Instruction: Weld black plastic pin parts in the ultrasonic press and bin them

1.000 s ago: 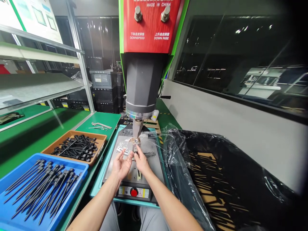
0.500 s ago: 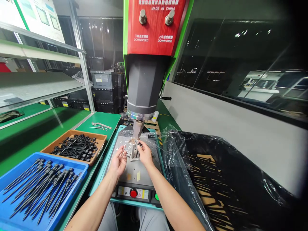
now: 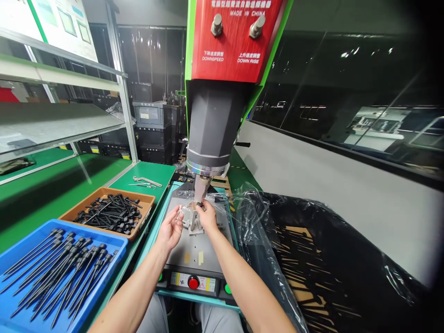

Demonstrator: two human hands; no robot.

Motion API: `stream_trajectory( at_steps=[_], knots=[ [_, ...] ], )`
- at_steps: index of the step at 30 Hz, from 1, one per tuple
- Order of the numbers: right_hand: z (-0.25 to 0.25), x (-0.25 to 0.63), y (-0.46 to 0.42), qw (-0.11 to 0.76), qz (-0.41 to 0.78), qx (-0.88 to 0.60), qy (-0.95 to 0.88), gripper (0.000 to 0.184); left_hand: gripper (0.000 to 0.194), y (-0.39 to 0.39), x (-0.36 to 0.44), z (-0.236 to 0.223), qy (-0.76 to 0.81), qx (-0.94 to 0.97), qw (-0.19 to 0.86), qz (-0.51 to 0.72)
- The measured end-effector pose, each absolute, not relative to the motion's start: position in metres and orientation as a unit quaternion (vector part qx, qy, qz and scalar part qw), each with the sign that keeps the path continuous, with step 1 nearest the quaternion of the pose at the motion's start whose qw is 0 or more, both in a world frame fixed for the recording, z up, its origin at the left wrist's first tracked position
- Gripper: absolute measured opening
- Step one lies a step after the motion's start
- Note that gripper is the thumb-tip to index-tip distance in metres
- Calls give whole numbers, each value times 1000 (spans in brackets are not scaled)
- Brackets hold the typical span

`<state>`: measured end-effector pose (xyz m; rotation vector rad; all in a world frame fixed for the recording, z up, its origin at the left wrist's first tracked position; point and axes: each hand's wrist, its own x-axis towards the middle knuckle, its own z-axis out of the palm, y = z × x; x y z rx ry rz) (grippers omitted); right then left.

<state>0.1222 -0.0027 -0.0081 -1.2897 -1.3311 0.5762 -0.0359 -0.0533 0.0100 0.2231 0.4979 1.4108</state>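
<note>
In the head view my right hand pinches a small black part at the top of the metal fixture. Directly above it is the machine's metal horn. My left hand is to the left of the fixture, with its fingers curled and the fingertips close together. Clear plastic film lies around those fingertips. Whether the left fingers grip the film or something small is not clear. Both hands are over the grey machine base.
A blue tray of long black rods with caps stands at left, beside an orange tray of black capped parts. Wrenches lie on the green table. A red button is on the base front. A plastic-lined bin stands at right.
My right hand has moved up and slightly inward, bringing the black part to the fixture top under the horn. My left hand stays in nearly the same place. The view has shifted slightly.
</note>
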Motion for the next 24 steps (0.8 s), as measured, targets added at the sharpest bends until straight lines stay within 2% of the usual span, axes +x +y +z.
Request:
stream_trajectory(
  at_steps=[7, 13, 16, 20, 24],
  knots=[
    [2, 133, -4, 548, 307, -523, -576, 28, 29, -50, -39, 4, 220, 98, 732, 637],
    [-3, 134, 0, 585, 322, -522, -531, 22, 27, -51, -38, 2, 226, 109, 731, 635],
    [-6, 132, -2, 611, 358, -496, -502, 26, 28, -53, -37, 3, 235, 113, 728, 635],
    [-9, 135, -7, 647, 440, -440, -441, 44, 27, -57, -35, 1, 280, 166, 708, 627],
    [-16, 153, 0, 665, 510, -436, -327, 34, 28, -58, -33, -4, 333, 250, 677, 607]
  ],
)
